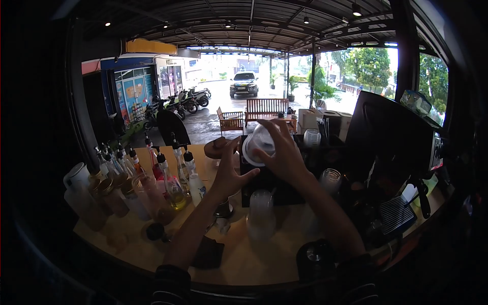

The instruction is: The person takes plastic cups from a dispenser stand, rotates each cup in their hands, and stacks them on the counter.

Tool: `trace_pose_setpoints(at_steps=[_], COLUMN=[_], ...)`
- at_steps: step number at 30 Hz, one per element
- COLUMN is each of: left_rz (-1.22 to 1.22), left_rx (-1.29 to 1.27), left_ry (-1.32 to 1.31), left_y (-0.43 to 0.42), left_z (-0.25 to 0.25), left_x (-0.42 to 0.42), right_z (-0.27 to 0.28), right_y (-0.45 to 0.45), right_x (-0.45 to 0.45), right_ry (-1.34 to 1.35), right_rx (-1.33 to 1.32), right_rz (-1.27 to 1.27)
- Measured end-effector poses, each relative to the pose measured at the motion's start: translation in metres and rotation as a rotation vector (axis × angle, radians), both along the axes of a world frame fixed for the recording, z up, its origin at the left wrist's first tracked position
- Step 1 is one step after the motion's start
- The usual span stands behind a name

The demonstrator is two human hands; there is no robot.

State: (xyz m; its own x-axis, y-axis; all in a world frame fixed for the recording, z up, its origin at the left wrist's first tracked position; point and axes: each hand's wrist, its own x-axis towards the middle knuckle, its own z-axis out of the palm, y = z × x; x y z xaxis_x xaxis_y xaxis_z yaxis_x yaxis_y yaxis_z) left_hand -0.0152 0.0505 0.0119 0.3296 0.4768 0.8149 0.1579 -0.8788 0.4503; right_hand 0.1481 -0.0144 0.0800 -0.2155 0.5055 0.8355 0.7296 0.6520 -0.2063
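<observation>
Clear plastic lid [259, 139] gripped in your right hand [284, 158]. Your left hand [229, 172], open, sits just left of the lid; translucent plastic cups [261, 221] stand nearer you than it.

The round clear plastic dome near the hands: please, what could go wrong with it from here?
1. The round clear plastic dome could slip, as the right hand seems to grip it alone; the left hand is spread open beside it.
2. If dropped, it might hit the tall translucent plastic container standing nearer the person.
3. A sideways left-arm move could knock the white bottle with a black pump.
</observation>
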Motion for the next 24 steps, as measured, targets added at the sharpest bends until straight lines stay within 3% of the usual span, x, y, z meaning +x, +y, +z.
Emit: trace_pose_setpoints(at_steps=[4, 6, 10, 12, 16, 24], left_rz=[0.165, 0.240, 0.532, 0.556, 0.536, 0.531], left_rx=[-0.008, 0.141, 0.192, 0.182, 0.122, 0.120], left_ry=[0.042, 0.150, 0.431, 0.445, 0.419, 0.371], left_y=[0.050, 0.069, 0.065, 0.060, 0.057, 0.051], left_z=[-0.021, -0.041, -0.044, -0.039, -0.036, -0.036], left_x=[0.009, 0.016, 0.019, 0.018, 0.021, 0.025], right_z=[0.017, 0.019, 0.022, 0.023, 0.020, 0.013], right_y=[0.062, 0.093, 0.142, 0.156, 0.190, 0.195], right_x=[0.020, 0.029, 0.029, 0.028, 0.027, 0.025], right_ry=[0.089, 0.084, 0.080, 0.084, -0.120, -0.234], right_rx=[0.066, 0.052, 0.034, -0.167, -0.350, -0.499], right_rz=[-0.054, -0.043, 0.012, -0.111, -0.110, -0.115])
